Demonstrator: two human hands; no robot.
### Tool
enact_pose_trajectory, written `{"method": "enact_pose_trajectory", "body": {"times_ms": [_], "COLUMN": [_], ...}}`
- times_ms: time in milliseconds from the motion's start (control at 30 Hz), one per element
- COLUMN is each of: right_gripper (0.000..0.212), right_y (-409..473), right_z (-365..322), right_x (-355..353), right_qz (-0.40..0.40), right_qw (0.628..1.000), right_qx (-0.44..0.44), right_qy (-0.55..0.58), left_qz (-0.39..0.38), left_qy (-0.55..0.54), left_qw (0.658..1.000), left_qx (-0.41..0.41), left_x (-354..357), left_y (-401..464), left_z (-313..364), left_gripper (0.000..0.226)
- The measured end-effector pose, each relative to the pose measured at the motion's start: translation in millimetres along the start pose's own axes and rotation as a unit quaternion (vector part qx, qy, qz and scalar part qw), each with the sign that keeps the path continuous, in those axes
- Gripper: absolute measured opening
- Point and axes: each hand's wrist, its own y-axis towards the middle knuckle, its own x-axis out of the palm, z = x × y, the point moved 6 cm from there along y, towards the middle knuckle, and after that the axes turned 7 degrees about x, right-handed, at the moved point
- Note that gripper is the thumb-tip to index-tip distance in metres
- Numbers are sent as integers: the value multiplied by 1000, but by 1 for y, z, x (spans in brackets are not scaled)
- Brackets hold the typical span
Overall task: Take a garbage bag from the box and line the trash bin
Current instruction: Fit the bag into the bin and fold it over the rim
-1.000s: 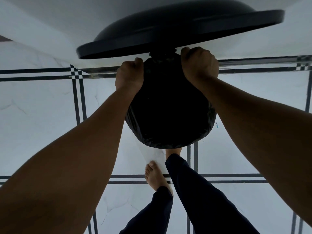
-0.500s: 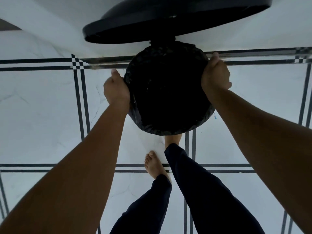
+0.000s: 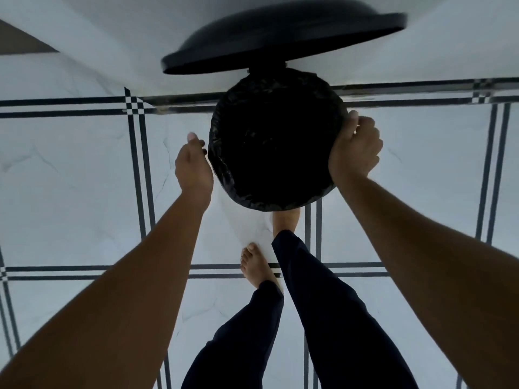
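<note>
A round trash bin (image 3: 275,141) stands on the floor in front of me, its mouth covered by a black garbage bag (image 3: 224,175) folded over the rim. The bin's black lid (image 3: 280,37) is raised open behind it. My left hand (image 3: 193,167) sits just off the bin's left rim, thumb up, fingertips at the bag's edge. My right hand (image 3: 355,148) is curled over the right rim, gripping the bag there. The garbage bag box is not in view.
White marble floor tiles with black double stripes (image 3: 137,169) spread all round. A white wall (image 3: 112,37) runs behind the bin. My bare left foot (image 3: 257,265) and dark trouser legs (image 3: 331,318) stand close in front of the bin; the right foot is at its base.
Both hands slid from the back of the rim round to the sides and toward me. The left hand has come slightly off the bag's edge.
</note>
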Motion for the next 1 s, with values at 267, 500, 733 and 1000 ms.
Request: {"method": "enact_pose_trajectory", "body": {"times_ms": [267,500,733,1000], "right_gripper": [58,52,42,53], "right_y": [-116,-172,-168,-115], "right_z": [-46,-108,-176,-190], "right_x": [-30,-114,-172,-125], "right_qz": [-141,-97,48,-71], "right_qw": [922,900,875,866], "right_qx": [-317,-408,-477,-450], "right_qy": [-171,-119,-60,-208], "left_qz": [-112,-81,35,-111], "left_qy": [221,248,217,398], "left_qw": [913,860,829,794], "left_qx": [325,439,515,446], "left_x": [-9,-46,-60,-7], "left_y": [-73,-129,-139,-90], "left_z": [51,146,215,214], "left_gripper": [42,39,34,57]}}
